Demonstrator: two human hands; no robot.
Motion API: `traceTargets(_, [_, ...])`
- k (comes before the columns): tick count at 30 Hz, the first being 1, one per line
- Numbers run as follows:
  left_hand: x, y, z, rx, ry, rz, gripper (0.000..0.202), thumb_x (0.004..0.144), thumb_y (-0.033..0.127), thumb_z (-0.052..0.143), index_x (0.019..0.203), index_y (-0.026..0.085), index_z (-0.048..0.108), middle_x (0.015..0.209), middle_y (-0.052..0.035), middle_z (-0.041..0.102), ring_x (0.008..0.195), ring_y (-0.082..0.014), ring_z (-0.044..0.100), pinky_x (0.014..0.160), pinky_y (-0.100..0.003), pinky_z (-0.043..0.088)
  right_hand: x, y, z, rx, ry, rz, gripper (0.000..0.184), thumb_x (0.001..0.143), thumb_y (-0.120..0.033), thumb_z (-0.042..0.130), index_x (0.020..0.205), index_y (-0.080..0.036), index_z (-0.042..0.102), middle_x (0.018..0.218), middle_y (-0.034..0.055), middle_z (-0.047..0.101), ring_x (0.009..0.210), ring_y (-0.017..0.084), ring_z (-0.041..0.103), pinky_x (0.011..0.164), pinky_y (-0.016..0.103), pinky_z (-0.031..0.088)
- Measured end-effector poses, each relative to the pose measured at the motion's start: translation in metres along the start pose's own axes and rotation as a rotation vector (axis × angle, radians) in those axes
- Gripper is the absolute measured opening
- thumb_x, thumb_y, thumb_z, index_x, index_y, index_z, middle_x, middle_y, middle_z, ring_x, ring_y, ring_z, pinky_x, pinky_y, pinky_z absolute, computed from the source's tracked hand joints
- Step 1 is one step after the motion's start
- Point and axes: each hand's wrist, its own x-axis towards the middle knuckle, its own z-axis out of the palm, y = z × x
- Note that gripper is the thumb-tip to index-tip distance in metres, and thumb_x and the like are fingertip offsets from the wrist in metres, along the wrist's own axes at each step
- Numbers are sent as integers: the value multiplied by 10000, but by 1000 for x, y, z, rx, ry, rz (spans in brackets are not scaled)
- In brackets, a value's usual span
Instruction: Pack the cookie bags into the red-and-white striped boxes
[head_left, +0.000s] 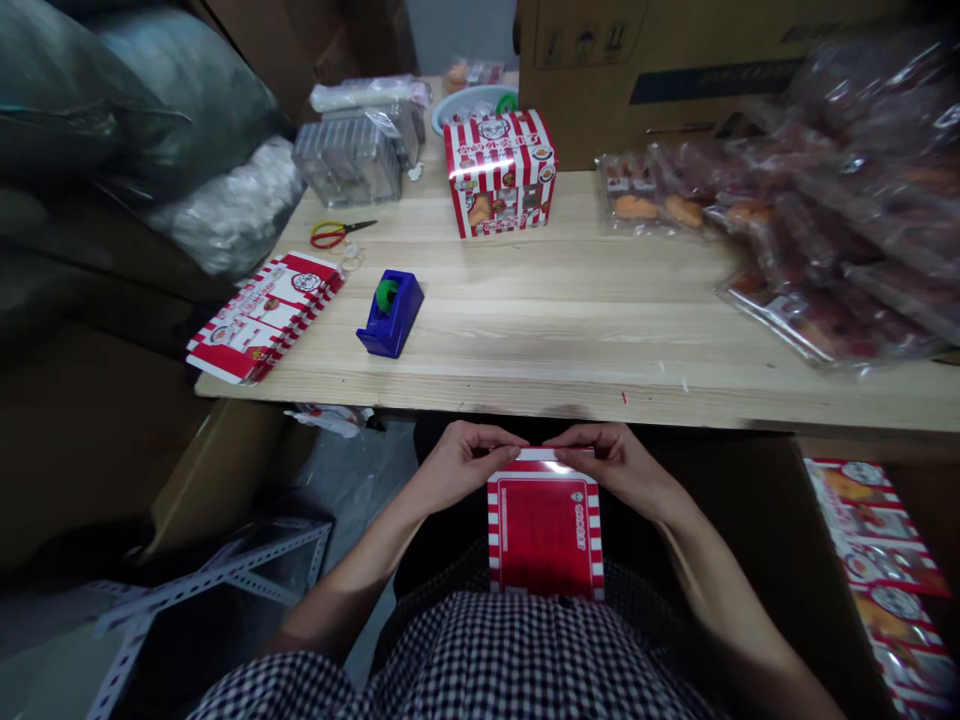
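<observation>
A red and white striped cardboard box [545,530] rests against my lap, below the table's front edge. My left hand [476,455] pinches the left end of its top edge between thumb and fingers. At the right end of the same edge, my right hand [600,455] grips it in the same way. A white strip runs along that edge between my thumbs. The lower end of the box meets my checked shirt, and its underside is hidden.
On the table [510,330] stand a blue tape dispenser [394,315], scissors [334,234], flat printed cardboard [266,315] and an assembled striped box [501,175]. Clear plastic cases [352,160] stand behind. Bagged items [810,230] pile up at right. More striped boxes [881,570] lie lower right.
</observation>
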Motion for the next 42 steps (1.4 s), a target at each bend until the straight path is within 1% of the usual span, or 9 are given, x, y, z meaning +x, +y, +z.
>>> traceTargets(9, [-9, 4, -2, 69, -44, 31, 255, 907, 325, 627, 1058, 173, 765, 1000, -86, 781, 880, -184, 722, 779, -277, 561, -13, -6, -2, 40, -118, 17, 253, 878, -403, 689, 1062, -244, 760, 1006, 41, 784, 837, 153, 722, 775, 292, 562])
traceTargets(15, [-26, 21, -6, 234, -131, 144, 347, 964, 282, 536, 1289, 257, 653, 1246, -61, 707, 1098, -213, 688, 980, -371, 540, -25, -5, -2, -32, -69, -8, 286, 904, -419, 658, 1133, -270, 742, 1063, 53, 775, 920, 205, 734, 844, 370, 585])
traceTargets(18, [-37, 23, -5, 279, -107, 176, 382, 959, 267, 550, 1336, 273, 610, 1353, -50, 636, 1237, -227, 615, 1087, -419, 473, -37, -1, 2, -137, -14, -113, 302, 958, -406, 584, 1222, -314, 696, 1248, 42, 707, 1135, 234, 671, 1017, 442, 517])
traceTargets(22, [-42, 18, 4, 233, -65, 126, 380, 925, 289, 619, 1303, 269, 641, 1342, -50, 647, 1237, -231, 614, 1095, -414, 470, -47, 1, 10, -217, 62, -201, 291, 980, -373, 552, 1239, -350, 682, 1360, 11, 635, 1292, 241, 566, 1153, 487, 386])
traceTargets(27, [-32, 8, 17, 91, 122, 30, 269, 930, 323, 604, 1150, 246, 740, 1196, -42, 731, 1098, -224, 689, 1035, -410, 519, -38, -4, 3, -43, 11, -60, 278, 953, -404, 596, 1186, -307, 714, 1209, 44, 725, 1087, 221, 691, 991, 427, 534])
traceTargets(32, [-22, 9, 14, 108, 58, -24, 281, 920, 349, 611, 1146, 247, 742, 1194, -40, 731, 1111, -237, 685, 1031, -420, 519, -22, -18, -26, -31, -147, 6, 286, 884, -413, 687, 1096, -233, 753, 1065, 58, 774, 945, 191, 728, 874, 352, 574])
traceTargets(36, [-18, 9, 5, 155, 12, -17, 272, 913, 356, 624, 1128, 248, 750, 1161, -46, 746, 1067, -224, 699, 992, -384, 532, -7, -27, -32, -90, -252, 0, 232, 816, -409, 747, 960, -231, 785, 942, 31, 792, 849, 175, 736, 819, 331, 583])
traceTargets(39, [-17, 7, 2, 169, -4, -8, 276, 913, 368, 624, 1112, 224, 751, 1120, -66, 756, 1024, -221, 705, 933, -361, 546, -1, -23, -23, -69, -199, -5, 195, 810, -390, 757, 910, -226, 786, 883, 24, 792, 787, 162, 730, 763, 310, 579])
traceTargets(42, [-17, 6, 3, 144, -9, 16, 270, 915, 370, 625, 1090, 201, 744, 1086, -76, 757, 973, -208, 705, 872, -334, 551, -7, -12, -9, -48, -39, -32, 195, 825, -389, 750, 906, -214, 784, 862, 35, 786, 774, 171, 724, 733, 308, 569])
